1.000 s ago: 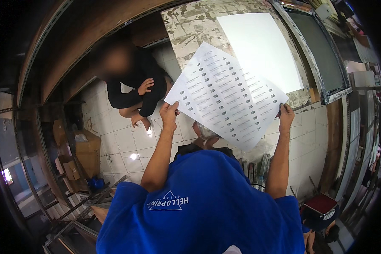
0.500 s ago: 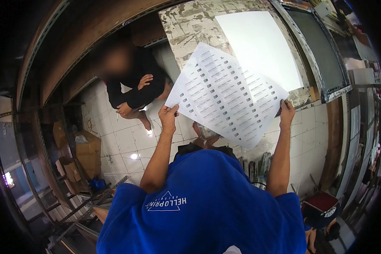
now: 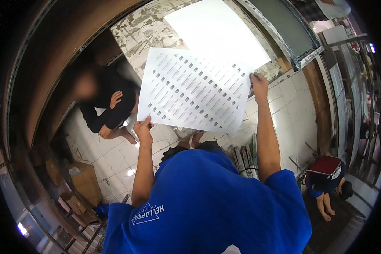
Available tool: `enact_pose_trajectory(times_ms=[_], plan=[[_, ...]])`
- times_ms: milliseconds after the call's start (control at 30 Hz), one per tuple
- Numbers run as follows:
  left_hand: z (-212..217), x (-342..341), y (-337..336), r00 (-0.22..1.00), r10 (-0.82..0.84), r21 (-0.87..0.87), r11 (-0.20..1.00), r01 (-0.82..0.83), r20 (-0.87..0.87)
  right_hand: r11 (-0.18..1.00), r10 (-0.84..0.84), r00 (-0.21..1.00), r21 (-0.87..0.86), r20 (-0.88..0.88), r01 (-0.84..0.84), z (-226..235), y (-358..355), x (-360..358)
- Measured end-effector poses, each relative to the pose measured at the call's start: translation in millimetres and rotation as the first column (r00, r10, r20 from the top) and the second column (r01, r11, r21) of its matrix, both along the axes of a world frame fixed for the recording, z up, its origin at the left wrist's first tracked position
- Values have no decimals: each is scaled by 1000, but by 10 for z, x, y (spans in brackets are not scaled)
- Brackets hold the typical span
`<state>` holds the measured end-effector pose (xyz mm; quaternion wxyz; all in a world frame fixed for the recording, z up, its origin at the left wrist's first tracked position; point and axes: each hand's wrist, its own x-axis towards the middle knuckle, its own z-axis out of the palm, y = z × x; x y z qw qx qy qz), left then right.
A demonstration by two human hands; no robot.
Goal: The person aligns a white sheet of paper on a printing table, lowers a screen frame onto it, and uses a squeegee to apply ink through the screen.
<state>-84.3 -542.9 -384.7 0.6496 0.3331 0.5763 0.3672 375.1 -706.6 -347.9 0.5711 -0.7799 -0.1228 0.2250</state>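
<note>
A large white sheet of paper [image 3: 194, 92] printed with slanted rows of small dark text and marks is held out in front of me. My left hand [image 3: 144, 130] pinches its lower left corner between thumb and fingers. At the right edge, near the upper corner, my right hand [image 3: 259, 86] is closed on the sheet. Just beyond, a blank white sheet or stack of paper [image 3: 211, 31] lies on a worn, paint-stained table [image 3: 135, 31]. The printed sheet overlaps the near part of the blank paper from my view.
A framed mesh screen [image 3: 279, 27] stands beside the table's right side. On the left a person in a dark top [image 3: 108, 99] sits with arms folded. Cardboard boxes [image 3: 85, 184] lie on the left floor. Another person [image 3: 326, 186] sits by a red seat at lower right.
The printed sheet has turned more level, its left side rising relative to my hands. My view has shifted, so the table and blank paper appear farther left.
</note>
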Motion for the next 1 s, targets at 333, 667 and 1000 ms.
enact_pose_trajectory(times_ms=[333, 667, 1000], plan=[[31, 0, -17, 1000, 1, -29, 1000, -2, -13, 990, 141, 989, 23, -43, -141, 35, 17, -35], [61, 40, -43, 1000, -7, -14, 1000, 7, -1, 979, 197, 979, -56, 40, -195, 125, -16, -52], [55, 39, -48, 997, 56, -2, 998, -56, -44, 987, 162, 987, -1, 19, -162, 68, -80, -9]])
